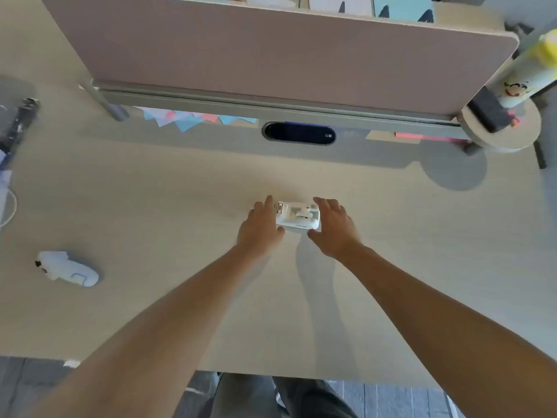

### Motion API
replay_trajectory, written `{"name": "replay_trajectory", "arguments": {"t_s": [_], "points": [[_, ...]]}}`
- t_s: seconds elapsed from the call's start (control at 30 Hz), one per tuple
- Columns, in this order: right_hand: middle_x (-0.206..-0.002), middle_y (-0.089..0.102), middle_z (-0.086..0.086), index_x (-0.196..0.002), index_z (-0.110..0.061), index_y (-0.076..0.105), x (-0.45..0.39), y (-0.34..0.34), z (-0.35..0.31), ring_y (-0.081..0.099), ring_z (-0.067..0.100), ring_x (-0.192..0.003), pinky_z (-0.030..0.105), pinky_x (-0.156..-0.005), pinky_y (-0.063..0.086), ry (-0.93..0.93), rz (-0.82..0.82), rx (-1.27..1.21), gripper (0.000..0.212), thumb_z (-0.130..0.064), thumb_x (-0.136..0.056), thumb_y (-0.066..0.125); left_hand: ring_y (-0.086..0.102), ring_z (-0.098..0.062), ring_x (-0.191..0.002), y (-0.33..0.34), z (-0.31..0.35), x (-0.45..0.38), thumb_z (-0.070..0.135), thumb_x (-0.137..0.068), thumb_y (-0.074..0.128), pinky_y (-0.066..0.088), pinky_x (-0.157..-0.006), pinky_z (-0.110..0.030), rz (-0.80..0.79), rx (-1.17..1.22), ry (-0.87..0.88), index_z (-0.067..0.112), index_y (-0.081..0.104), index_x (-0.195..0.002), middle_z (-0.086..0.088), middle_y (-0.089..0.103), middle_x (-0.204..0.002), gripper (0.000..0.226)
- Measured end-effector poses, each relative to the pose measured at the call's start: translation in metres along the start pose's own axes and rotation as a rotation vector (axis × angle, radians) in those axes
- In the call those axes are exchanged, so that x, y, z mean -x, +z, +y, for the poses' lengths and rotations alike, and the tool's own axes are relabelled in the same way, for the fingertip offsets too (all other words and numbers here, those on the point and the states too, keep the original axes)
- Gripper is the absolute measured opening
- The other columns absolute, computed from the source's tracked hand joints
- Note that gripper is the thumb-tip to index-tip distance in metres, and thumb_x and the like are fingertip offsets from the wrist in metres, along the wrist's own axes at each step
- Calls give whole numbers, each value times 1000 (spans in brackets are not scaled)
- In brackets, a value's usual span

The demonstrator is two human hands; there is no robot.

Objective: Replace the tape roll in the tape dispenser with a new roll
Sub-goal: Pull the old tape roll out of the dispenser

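Nearest the camera, 2 bare forearms reach forward over the front edge of the pale surface (pixel 150 191). At their ends, the left hand (pixel 259 229) and the right hand (pixel 334 227) bracket the white tape dispenser (pixel 298 217), which sits on the surface near its middle, well apart from everything else.

The left hand has its fingers spread along the dispenser's left end, the thumb at the near corner. The right hand cups the right end, fingers over the far edge and thumb low at the near side. Both look to be touching it with a loose, open grip, not clamped shut; whether either is truly squeezing cannot be told.

No roll of tape can be made out in the dispenser's hollow, and no new roll shows anywhere, so the step seems to be steadying or lifting the body. To do it well, 1 hand should pin the base flat while the other works the hub straight up, keeping fingers off the cutter end.

Farther left lies a small white gadget (pixel 67 268); beyond, a dark cable slot (pixel 298 133) and the divider panel (pixel 271 55).
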State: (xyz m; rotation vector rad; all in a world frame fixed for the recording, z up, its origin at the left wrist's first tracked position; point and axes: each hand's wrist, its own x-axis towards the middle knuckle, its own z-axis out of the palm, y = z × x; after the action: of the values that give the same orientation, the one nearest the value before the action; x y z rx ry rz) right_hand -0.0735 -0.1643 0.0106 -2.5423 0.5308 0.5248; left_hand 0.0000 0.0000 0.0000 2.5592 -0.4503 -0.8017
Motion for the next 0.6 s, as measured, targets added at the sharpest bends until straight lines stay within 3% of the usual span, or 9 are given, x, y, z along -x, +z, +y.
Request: {"name": "replay_trajectory", "arguments": {"t_s": [0.1,0.23,0.6], "points": [[-151,48,12,-155,-17,40,-11,5,2,50,34,-136,43,-109,45,-4,8,-17,71,-17,-90,69,54,-37,-125,6,-2,-12,14,-91,61,48,-92,-45,-11,19,-3,13,27,-154,-16,48,-138,72],[-144,56,10,-149,-17,48,-16,13,4,54,33,-130,40,-103,48,-36,55,-31,60,-15,-93,69,51,-36,-129,17,-4,-19,12,-91,61,49,-96,-47,8,37,11,11,33,-152,-16,50,-138,67],[-141,59,6,-147,-19,52,12,29,4,56,30,-129,38,-97,50,-45,68,-50,57,-12,-93,70,57,-37,-124,44,-13,12,11,-87,65,51,-99,-48,59,160,-73,13,34,-152,-14,52,-135,72]]}}
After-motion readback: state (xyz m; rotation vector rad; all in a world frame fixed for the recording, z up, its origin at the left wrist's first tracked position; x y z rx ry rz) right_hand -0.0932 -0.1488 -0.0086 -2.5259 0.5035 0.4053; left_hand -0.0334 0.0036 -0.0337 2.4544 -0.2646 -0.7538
